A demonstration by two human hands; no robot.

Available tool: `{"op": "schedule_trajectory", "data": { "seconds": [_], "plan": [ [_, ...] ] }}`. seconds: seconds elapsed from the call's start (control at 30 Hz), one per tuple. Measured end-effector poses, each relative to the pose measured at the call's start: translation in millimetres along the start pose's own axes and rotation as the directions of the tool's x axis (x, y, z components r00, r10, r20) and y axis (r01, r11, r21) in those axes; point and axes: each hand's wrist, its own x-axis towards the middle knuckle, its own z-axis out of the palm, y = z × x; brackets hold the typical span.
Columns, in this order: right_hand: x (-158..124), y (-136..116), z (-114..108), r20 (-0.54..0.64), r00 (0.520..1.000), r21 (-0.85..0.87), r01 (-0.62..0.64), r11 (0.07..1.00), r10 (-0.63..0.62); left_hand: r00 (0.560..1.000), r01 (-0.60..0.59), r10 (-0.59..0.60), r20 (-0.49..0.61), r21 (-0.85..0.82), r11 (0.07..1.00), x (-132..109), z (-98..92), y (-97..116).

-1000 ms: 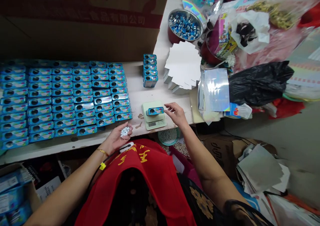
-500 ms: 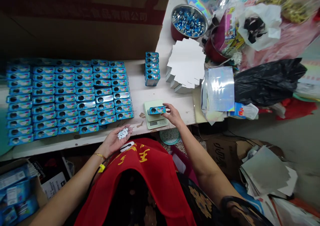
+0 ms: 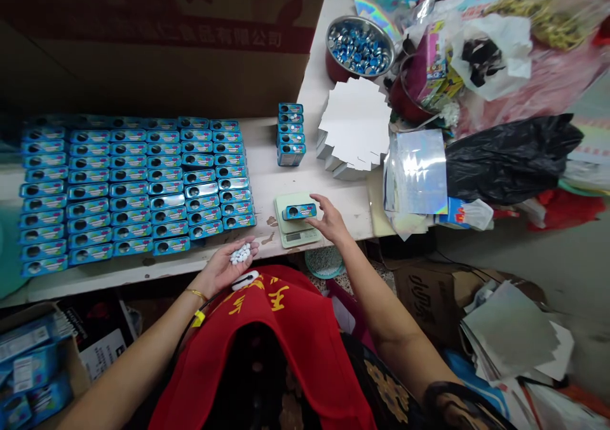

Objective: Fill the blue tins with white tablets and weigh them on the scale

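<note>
My left hand (image 3: 227, 266), palm up and cupped, holds a small heap of white candies (image 3: 241, 254) just in front of the table edge. A small blue tin (image 3: 299, 211) with a dark round hole lies on the pale green scale (image 3: 284, 238). My right hand (image 3: 330, 219) is at the tin's right end, thumb and forefinger apart on either side of it; whether a fingertip touches it I cannot tell. Left of the scale stand rows of similar blue tins (image 3: 128, 204). Several more tins (image 3: 290, 139) form a short column behind the scale.
A bowl of blue and silver caps (image 3: 361, 46) stands at the back, behind a stack of white card (image 3: 355, 122). Silvery sheets (image 3: 422, 169) and a black plastic bag (image 3: 512, 157) lie to the right. A large carton (image 3: 157, 55) rises at the back left.
My right thumb and forefinger have spread slightly around the tin's end, while the tin stays on the scale. My left hand, with the candies, has shifted slightly right.
</note>
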Motion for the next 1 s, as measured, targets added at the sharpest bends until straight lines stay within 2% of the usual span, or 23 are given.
{"op": "schedule_trajectory", "data": {
  "seconds": [0.07,0.13,0.23,0.33,0.43,0.53,0.67,1.0],
  "plan": [
    [5.6,5.3,7.4,0.062,0.998,0.029,-0.022,0.999,0.021,1.000,0.003,-0.003,0.010,-0.010,1.000,1.2,1.8,-0.9],
    [7.1,-2.4,12.4,0.077,0.997,0.004,-0.015,1.000,0.014,1.000,-0.001,0.002,0.025,-0.017,1.000,4.2,3.3,-1.8],
    [-0.4,-42.6,11.4,0.053,0.991,-0.174,0.128,0.976,-0.120,0.998,-0.032,0.033,0.052,-0.015,0.999,11.3,7.1,-1.6],
    [-11.5,-90.2,7.1,0.161,0.960,-0.358,0.271,0.893,-0.227,0.995,-0.056,0.058,0.087,-0.028,0.998,18.6,14.7,1.0],
    [-16.4,-114.0,9.5,0.280,0.934,-0.498,0.340,0.798,-0.223,0.995,-0.064,0.067,0.076,-0.042,0.997,22.5,23.5,3.6],
    [-17.6,-117.5,12.7,0.334,0.924,-0.585,0.359,0.727,-0.187,0.997,-0.058,0.059,0.049,-0.019,0.998,23.1,28.4,4.1],
    [-21.8,-121.0,9.2,0.339,0.916,-0.628,0.389,0.674,-0.212,0.997,-0.050,0.050,0.065,-0.004,0.999,22.8,27.6,2.5],
    [-22.3,-111.2,15.9,0.311,0.931,-0.571,0.345,0.745,-0.192,0.994,-0.066,0.067,0.092,-0.013,0.998,16.4,23.7,2.0]
  ]
}}
